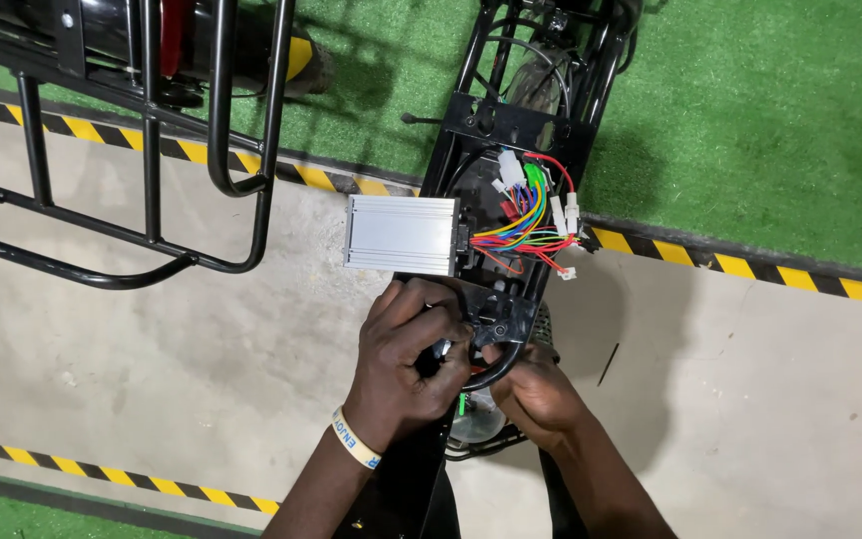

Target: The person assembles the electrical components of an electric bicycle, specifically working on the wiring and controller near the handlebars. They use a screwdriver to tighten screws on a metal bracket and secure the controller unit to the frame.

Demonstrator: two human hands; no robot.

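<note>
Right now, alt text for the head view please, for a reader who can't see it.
Seen from above, a person's left hand and right hand grip the black vehicle frame just below a ribbed silver controller box and a bundle of multicoloured wires. The frame stands on a concrete floor beside green turf.

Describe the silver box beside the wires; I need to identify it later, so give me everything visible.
The silver box is a rectangular, metal-looking block with fine ribs running along its top. It lies flat and sideways at the left of the black frame, hanging out over the concrete floor. Its right end meets a bundle of coloured wires with white plugs. The left hand works just below it; contact with the box cannot be told.
</note>
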